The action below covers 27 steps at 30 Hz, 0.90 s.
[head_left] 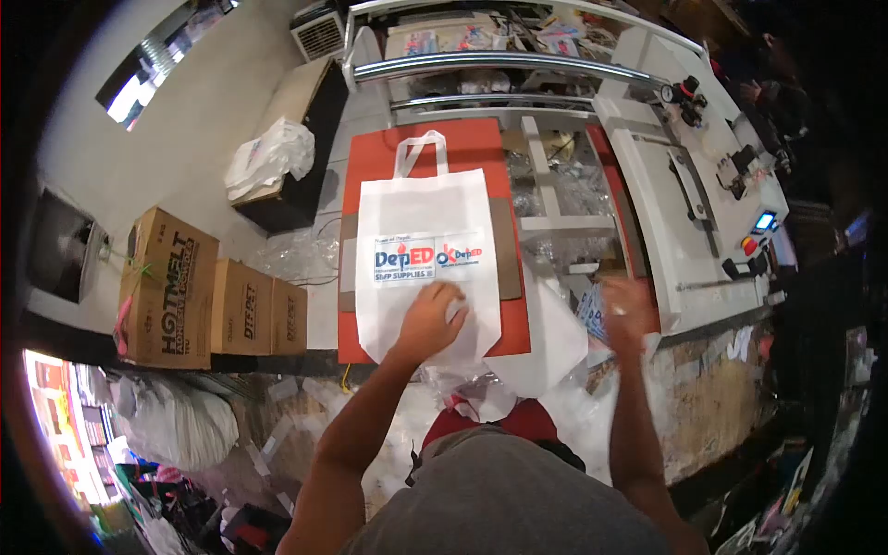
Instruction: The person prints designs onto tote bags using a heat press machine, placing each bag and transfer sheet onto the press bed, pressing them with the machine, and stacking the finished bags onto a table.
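The left hand is over the white bag on the red pad, the right hand blurred at right; I cannot tell either grip.

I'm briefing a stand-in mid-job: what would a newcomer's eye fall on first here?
Probably the white fabric tote bag with red-and-blue DepED print, lying flat over a red rectangular board near the centre, the person's left hand over its lower half. Next, perhaps, the small glowing blue display on the white machine at right, and the tall brown cardboard HOTMELT carton at left.
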Each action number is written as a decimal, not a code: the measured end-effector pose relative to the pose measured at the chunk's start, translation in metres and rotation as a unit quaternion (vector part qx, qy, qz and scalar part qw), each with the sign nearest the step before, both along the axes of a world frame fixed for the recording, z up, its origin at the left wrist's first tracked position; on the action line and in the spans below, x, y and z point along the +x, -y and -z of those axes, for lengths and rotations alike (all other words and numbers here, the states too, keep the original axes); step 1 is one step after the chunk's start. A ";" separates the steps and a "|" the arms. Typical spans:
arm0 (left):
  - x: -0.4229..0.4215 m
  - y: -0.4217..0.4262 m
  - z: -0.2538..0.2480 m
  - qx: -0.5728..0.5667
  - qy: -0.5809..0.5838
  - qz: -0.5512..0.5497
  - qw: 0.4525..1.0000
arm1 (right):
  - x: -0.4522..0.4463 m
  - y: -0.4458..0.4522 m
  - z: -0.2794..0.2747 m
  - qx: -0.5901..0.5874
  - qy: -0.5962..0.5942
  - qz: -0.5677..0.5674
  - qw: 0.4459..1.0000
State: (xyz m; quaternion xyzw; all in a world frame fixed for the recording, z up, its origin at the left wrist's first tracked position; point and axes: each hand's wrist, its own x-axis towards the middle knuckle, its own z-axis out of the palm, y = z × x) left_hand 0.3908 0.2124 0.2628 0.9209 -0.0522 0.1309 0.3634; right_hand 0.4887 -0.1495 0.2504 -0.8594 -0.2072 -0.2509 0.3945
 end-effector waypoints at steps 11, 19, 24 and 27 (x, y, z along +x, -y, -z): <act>0.089 -0.011 0.029 0.100 0.091 -0.005 0.991 | -0.030 -0.171 0.044 -0.121 -0.201 -0.015 0.972; 0.022 -0.277 0.113 -0.059 0.045 -0.429 0.900 | -0.031 -0.161 0.047 -0.074 -0.198 -0.029 0.977; -0.142 -0.318 0.108 -0.031 -0.124 -0.615 0.778 | -0.026 -0.103 0.077 0.036 -0.232 0.058 0.970; -0.241 -0.280 0.182 0.040 -0.244 -0.647 0.721 | -0.030 -0.056 0.118 -0.001 -0.255 0.105 0.961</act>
